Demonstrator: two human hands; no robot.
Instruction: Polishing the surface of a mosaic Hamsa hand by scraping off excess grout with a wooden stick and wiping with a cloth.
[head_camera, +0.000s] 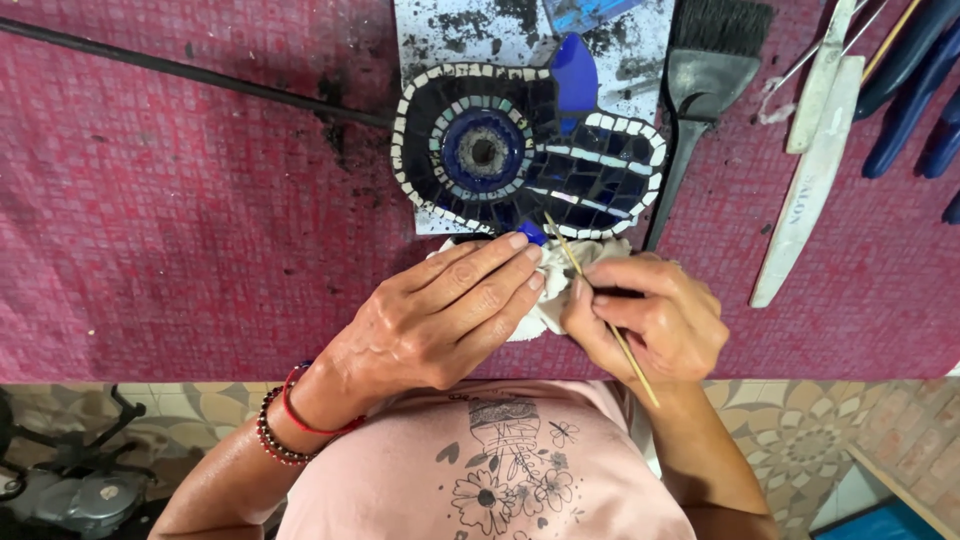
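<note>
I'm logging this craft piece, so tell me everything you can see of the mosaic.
The mosaic is a flat hand-shaped piece of dark blue and black tiles, edged in white chips, with a round blue eye at its centre. It lies on a grout-smeared board on the red table. The left hand touches its near edge; a thin stick's tip meets it there.
</note>
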